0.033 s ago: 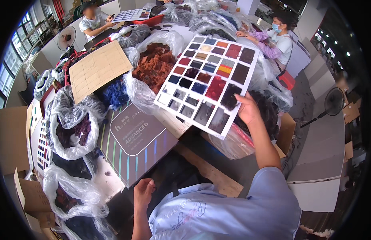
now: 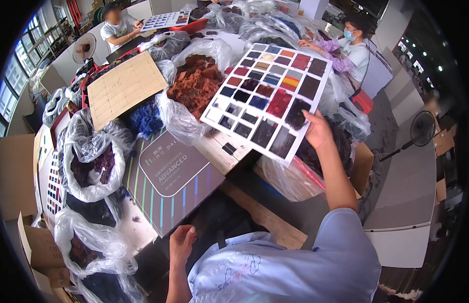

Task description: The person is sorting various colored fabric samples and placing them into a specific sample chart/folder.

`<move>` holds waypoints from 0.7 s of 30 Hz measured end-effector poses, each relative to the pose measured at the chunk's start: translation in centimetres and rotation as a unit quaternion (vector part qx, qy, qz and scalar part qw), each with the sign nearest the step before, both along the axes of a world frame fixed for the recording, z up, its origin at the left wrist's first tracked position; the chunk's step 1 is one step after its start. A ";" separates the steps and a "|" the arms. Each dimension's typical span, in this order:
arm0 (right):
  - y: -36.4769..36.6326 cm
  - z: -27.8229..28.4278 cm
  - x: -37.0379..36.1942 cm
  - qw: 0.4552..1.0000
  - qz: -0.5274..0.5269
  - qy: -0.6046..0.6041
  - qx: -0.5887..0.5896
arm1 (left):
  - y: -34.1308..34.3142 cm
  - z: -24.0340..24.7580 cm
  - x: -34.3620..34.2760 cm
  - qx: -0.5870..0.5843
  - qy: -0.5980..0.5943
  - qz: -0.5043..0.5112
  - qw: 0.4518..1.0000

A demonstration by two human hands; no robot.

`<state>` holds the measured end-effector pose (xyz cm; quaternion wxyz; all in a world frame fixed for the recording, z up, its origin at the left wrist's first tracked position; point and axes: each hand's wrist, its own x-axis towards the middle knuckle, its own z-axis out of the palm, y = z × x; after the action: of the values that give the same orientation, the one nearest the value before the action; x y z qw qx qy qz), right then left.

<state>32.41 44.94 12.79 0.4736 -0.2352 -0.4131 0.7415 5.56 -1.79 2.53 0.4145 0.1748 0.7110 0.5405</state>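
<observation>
My right hand (image 2: 319, 130) grips the lower right edge of a white swatch card (image 2: 269, 102), tilted up over the table. Rows of fibre patches in black, grey, red, brown, navy and one yellow-red stripe cover the card. Low in front of my body, my left hand (image 2: 182, 243) is closed with curled fingers, and I see nothing in it. Nearest to it lies a grey printed box (image 2: 176, 166) with coloured stripes. Beyond the box are a plastic bag of rust-brown fibre (image 2: 196, 83) and a clump of blue fibre (image 2: 146, 120).
A tan gridded board (image 2: 124, 87) leans over the bags. Open bags of dark fibre (image 2: 95, 169) line the left. Two people sit across the table, one near another swatch sheet (image 2: 166, 20). On the right are a standing fan (image 2: 422, 129) and a cardboard box (image 2: 362, 169).
My right hand has shifted the swatch card up and to the right, uncovering small black patches on the pale board beneath. My left hand stays in place.
</observation>
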 end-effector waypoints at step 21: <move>-14.0 -17.0 -8.0 0.941 -0.036 -0.333 -0.048 | -18.4 -1.6 -4.2 -0.155 0.244 0.390 0.874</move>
<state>24.38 30.94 -4.20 0.3233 -0.5059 -0.5021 0.6224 1.35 -20.18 0.97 0.0054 -0.0568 0.8745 0.4817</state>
